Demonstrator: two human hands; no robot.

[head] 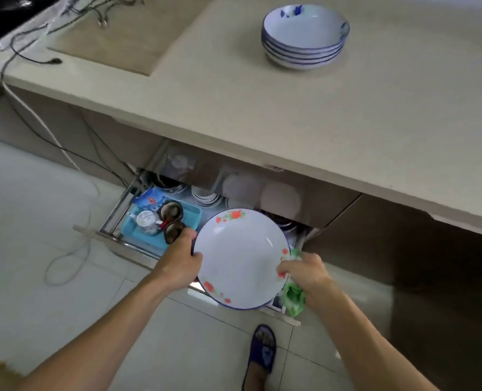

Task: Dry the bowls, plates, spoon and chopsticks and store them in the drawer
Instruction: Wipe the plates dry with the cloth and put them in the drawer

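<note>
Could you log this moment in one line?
left hand: holds plate | right hand: plate rim, green cloth | drawer: open | bowls: on counter

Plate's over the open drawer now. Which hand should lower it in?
Left, probably. The left hand grips the plate rim alone, while the right hand pinches the opposite rim and also holds the green cloth, so it is encumbered.

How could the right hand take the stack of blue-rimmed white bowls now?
Probably not yet: the right hand grips the flowered white plate and green cloth. The stack of blue-rimmed white bowls sits unobstructed.
</note>
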